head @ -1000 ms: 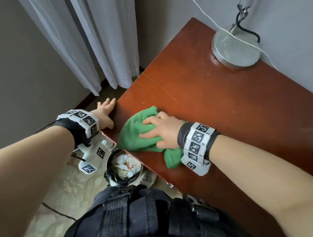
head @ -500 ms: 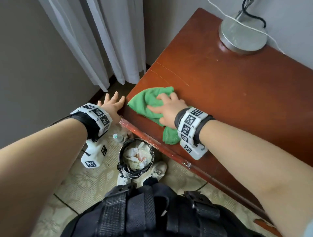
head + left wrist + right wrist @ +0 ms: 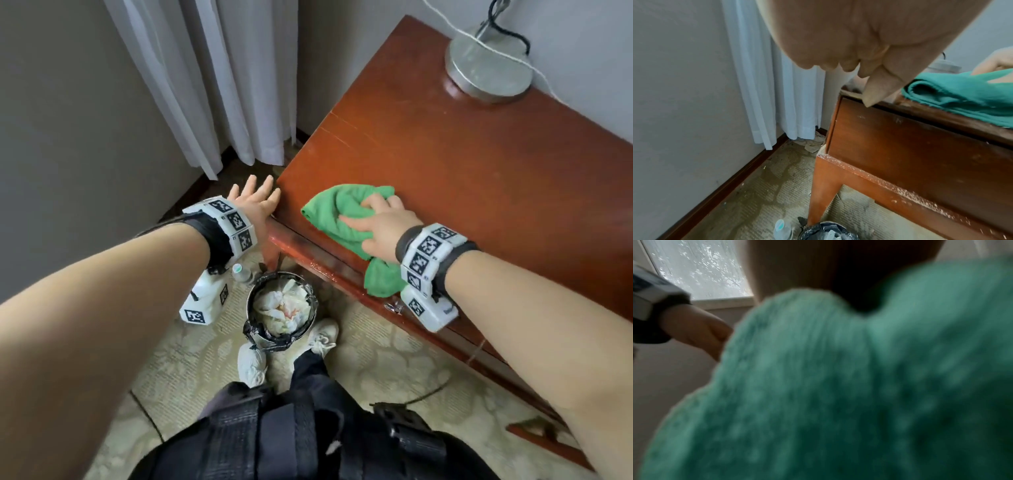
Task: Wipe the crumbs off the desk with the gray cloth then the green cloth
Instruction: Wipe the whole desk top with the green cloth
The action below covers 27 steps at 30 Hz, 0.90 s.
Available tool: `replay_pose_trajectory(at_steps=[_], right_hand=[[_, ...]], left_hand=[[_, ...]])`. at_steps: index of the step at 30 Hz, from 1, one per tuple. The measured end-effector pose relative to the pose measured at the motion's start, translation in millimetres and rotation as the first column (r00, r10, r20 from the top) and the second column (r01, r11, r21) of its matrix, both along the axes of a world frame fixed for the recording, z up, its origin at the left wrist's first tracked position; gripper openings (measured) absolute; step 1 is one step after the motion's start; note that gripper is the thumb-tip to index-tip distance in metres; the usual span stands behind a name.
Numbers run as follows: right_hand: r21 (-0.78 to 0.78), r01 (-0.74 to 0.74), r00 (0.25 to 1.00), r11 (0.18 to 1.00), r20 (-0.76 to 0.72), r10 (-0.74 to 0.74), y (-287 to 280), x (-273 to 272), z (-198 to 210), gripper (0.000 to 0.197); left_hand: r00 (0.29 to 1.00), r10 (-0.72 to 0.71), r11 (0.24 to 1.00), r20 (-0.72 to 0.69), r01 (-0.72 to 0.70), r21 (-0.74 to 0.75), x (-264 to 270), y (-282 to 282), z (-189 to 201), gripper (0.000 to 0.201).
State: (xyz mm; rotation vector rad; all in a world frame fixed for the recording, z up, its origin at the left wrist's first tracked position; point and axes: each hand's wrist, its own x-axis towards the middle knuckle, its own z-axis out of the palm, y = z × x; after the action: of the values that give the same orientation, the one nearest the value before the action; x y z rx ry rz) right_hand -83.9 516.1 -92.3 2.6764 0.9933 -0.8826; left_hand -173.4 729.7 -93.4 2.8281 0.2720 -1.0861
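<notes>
Near the bin (image 3: 280, 310), the right hand (image 3: 383, 226) grips the green cloth (image 3: 342, 212) on the worktop (image 3: 479, 164) corner, the left hand (image 3: 255, 200) waits open beside it, so the wiping looks nearly done.

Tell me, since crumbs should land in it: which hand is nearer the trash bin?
Left. The left hand rests open at the desk corner, almost above the trash bin; the right hand presses the green cloth farther along the desktop.
</notes>
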Motion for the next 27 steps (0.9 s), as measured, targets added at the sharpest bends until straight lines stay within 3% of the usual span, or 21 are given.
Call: replay_pose_trajectory(at_steps=[4,7,9,11,13,16,19,21,24,27], right_hand=[[-0.087,0.165,0.986,0.982,0.019,-0.164,-43,-12,7,0.063],[-0.192,0.489,0.872,0.851,0.121,-0.474,-60,-4,15,0.061],[-0.209,0.573,0.82,0.793,0.164,-0.549,-50,-10,17,0.062],[-0.137,0.512,0.857,0.848,0.144,-0.495,-28,-27,16,0.063],[-0.031,0.353,0.933,0.935,0.086,-0.35,3,-52,13,0.063],[0.053,0.203,0.979,0.978,-0.026,-0.202,46,-77,11,0.066],[0.078,0.173,0.984,0.982,-0.052,-0.169,46,-74,11,0.062],[0.091,0.239,0.971,0.967,-0.032,-0.237,21,-68,6,0.062],[0.081,0.415,0.907,0.906,0.036,-0.419,-32,-54,1,0.061],[-0.008,0.686,0.722,0.727,0.123,-0.68,-94,-28,8,0.062]], left_hand=[[0.994,-0.095,0.995,-0.062,0.094,-0.015,9,-10,-6,0.099],[0.99,-0.124,0.992,-0.074,0.122,-0.034,5,-11,1,0.1],[0.988,-0.14,0.99,-0.072,0.137,-0.035,-1,-8,0,0.098],[0.992,-0.119,0.992,-0.052,0.116,-0.057,-8,-3,-6,0.094],[0.998,-0.065,0.994,-0.01,0.064,-0.087,-15,2,-11,0.09],[0.995,0.088,0.993,0.043,-0.083,-0.089,-23,8,-7,0.083],[0.982,0.157,0.987,0.11,-0.152,-0.047,-21,16,-7,0.079],[0.973,0.174,0.983,0.154,-0.162,-0.085,-16,21,-9,0.079],[0.966,0.158,0.982,0.205,-0.131,-0.139,-6,14,-12,0.074],[0.968,0.072,0.991,0.241,-0.042,-0.126,8,-4,-12,0.076]])
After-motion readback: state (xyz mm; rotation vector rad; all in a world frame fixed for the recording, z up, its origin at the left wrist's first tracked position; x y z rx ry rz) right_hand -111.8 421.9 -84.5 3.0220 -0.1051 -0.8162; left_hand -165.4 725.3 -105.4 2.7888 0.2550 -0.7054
